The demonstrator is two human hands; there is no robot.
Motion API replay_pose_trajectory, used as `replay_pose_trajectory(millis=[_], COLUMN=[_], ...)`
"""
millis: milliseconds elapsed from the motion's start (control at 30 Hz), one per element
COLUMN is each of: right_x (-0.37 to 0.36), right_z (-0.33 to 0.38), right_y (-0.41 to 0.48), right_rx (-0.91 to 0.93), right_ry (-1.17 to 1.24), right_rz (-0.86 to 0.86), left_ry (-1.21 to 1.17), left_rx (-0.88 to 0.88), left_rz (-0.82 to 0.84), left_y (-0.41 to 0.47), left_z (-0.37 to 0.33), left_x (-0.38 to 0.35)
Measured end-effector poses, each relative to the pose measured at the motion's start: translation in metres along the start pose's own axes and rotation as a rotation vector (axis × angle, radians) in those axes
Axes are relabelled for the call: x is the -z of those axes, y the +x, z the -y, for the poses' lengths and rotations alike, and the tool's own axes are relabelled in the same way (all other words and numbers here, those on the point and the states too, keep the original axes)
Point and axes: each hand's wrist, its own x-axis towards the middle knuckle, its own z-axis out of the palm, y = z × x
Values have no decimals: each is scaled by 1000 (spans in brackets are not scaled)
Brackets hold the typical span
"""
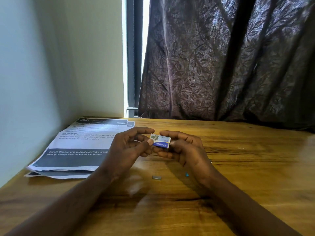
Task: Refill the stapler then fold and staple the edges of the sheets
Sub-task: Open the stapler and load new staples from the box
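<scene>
i'm at a wooden table (238,167) pushed into a corner — pale wall (51,65) on my left, a dark leaf-patterned curtain (221,65) over the window along the far edge. printed sheets (80,147) lie stacked toward the far left corner, my left hand (129,147) overlapping their right edge. my right hand (184,149) pinches a small box of staples (161,142) above the table's middle, my left fingertips closed on its open end. a loose strip of staples (157,177) lies nearer the front edge — a small blue scrap (187,174) just to its right.
</scene>
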Motion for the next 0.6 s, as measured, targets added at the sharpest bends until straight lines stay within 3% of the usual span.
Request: replay_pose_trajectory(millis=[100,333,400,500,600], right_x=[1,7,11,23,26], right_z=[1,1,2,-3,-3], right_y=[1,4,5,6,6], right_rx=[-38,-34,77,420,495], right_ry=[93,53,-217,-951,-1101], right_rz=[62,58,73,64,59], left_ry=[-72,-37,20,94,124], left_rx=[43,39,19,-11,-19], left_rz=[-10,-19,-32,-35,0], left_y=[0,-2,-1,-1,-2], left_z=[0,0,2,5,6], left_x=[2,0,-1,-4,-4])
